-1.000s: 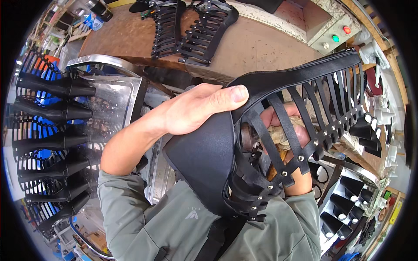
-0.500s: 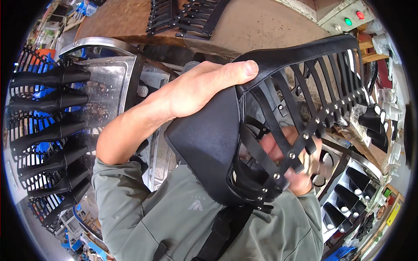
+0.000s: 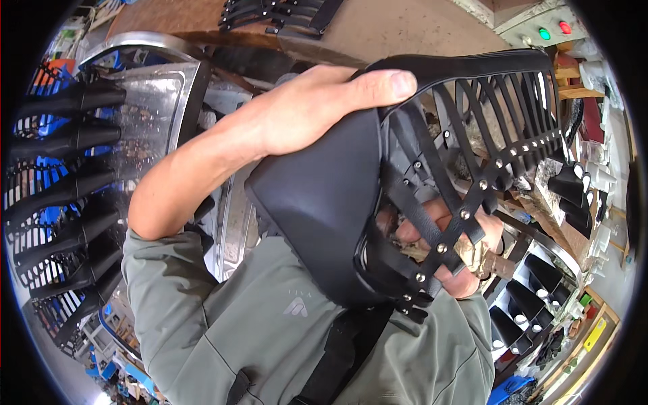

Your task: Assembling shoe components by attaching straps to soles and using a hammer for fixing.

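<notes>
A black leather strappy boot upper (image 3: 317, 196) is held up in front of my chest. It has a smooth, solid, pointed section and a lattice of narrow straps with silver rivets. My left hand (image 3: 324, 111) is closed over its upper edge, thumb laid along the leather and fingers hidden behind. Beyond the lattice, my right hand (image 3: 464, 281) is partly covered by the straps. Its fingers show through the gaps, closed around the riveted strap band near the lower end. A tan, wrinkled, wrapped thing (image 3: 476, 256) with a flat end sits in that hand; its kind is unclear.
At left, several similar black uppers (image 3: 67, 138) hang over a metal-framed rack (image 3: 158, 88). Another strappy piece (image 3: 283, 17) lies on the brown worktable (image 3: 398, 30) ahead. Several black pieces (image 3: 516, 304) stand at lower right. A control box (image 3: 533, 27) has green and red buttons.
The upper has tilted slightly, its pointed section shifting left, still in both hands. My right hand, blurred before, now shows more clearly behind the straps, with the tan thing visible in it.
</notes>
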{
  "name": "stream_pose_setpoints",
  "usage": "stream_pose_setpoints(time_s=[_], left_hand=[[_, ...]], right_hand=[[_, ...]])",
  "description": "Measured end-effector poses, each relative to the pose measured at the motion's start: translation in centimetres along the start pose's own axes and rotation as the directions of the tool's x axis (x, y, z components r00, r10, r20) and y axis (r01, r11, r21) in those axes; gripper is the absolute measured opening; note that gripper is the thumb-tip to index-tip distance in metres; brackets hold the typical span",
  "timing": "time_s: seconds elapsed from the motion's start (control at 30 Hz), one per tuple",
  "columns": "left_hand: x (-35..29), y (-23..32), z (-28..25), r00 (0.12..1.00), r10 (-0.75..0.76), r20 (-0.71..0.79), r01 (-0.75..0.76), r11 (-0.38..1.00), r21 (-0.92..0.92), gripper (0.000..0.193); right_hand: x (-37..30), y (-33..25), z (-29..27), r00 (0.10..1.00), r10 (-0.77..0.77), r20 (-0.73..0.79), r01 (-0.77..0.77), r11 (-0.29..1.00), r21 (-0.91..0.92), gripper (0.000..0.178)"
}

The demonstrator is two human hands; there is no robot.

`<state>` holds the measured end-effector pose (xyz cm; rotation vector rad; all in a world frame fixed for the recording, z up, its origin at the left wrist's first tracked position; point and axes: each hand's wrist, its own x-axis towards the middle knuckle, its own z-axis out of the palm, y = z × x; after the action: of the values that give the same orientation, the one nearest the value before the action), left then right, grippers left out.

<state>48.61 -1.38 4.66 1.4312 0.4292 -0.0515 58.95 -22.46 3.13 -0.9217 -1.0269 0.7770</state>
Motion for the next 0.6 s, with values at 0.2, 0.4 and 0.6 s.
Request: stream_pose_setpoints(time_s=[0.2, 0.4, 0.6], left_hand=[[-0.3, 0.6, -0.3, 0.996, -0.033, -0.078, 0.049, 0.975, 0.215, 0.088], [-0.6, 0.7, -0.3, 0.994, -0.073, -0.08, 0.086, 0.981, 0.175, 0.063], [-0.3, 0.7, 0.0, 1.0, 0.002, 0.019, -0.002, 1.0, 0.002, 0.069]], right_hand=[[-3.1, -0.4, 1.1, 0.973, -0.229, -0.03, 0.205, 0.918, -0.34, 0.018], [-1.5, -0.7, 1.2, 0.941, -0.305, 0.15, 0.339, 0.822, -0.458, 0.023], [-2.1, 0.5, 0.8, 0.933, -0.215, -0.287, 0.064, 0.887, -0.458, 0.026]])
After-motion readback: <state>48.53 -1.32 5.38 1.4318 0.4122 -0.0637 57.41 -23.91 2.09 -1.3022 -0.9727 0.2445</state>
